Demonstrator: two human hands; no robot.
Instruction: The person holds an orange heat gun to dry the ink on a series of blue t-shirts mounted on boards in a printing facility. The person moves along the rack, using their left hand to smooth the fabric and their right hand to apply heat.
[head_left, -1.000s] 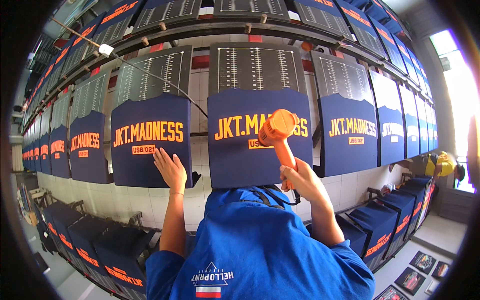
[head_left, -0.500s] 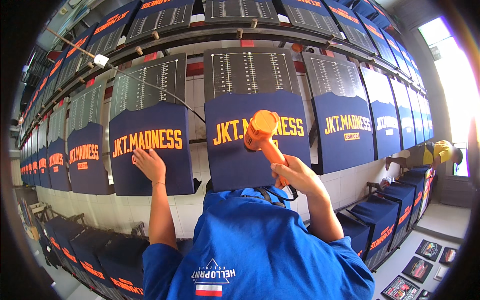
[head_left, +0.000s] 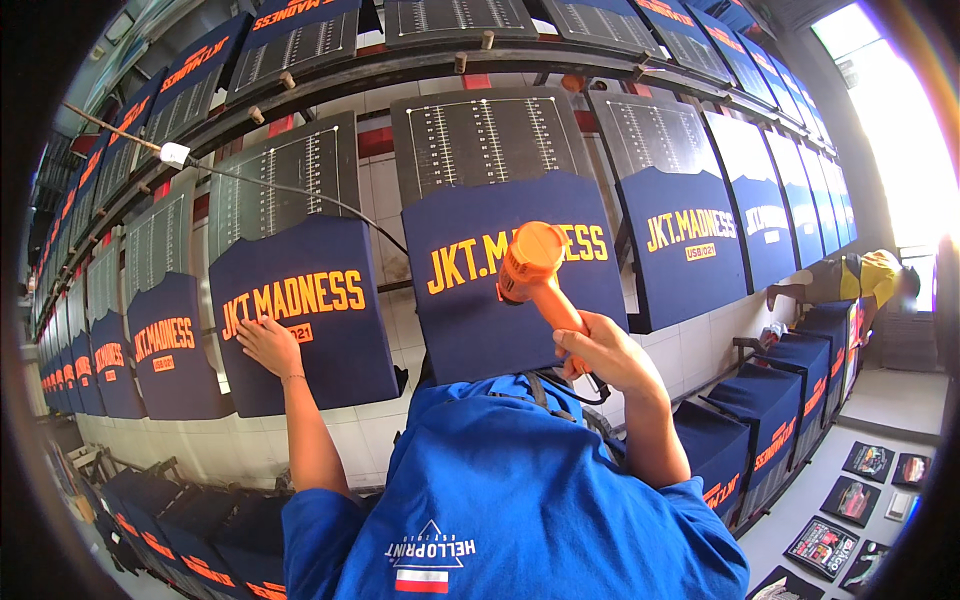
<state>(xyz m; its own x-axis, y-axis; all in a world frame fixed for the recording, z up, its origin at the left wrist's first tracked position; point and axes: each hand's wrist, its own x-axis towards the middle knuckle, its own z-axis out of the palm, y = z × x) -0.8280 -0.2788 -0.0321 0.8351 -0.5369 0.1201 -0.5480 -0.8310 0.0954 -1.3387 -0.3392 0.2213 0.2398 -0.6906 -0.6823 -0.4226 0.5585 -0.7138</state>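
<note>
Right hand (head_left: 610, 355) closed round the handle of an orange blower (head_left: 534, 255), mid-frame, over the print of the centre shirt (head_left: 465, 335). Left hand (head_left: 270, 348) open, nothing gripped, palm down at the print of the left shirt (head_left: 325, 365), left of centre. Dark boards (head_left: 490, 145) above, person in yellow (head_left: 880, 278) far right.

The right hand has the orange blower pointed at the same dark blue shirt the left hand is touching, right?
Not the same shirt: the head view shows the right hand pointing the orange blower at one dark blue shirt, while the left hand touches the next shirt to its left.
</note>
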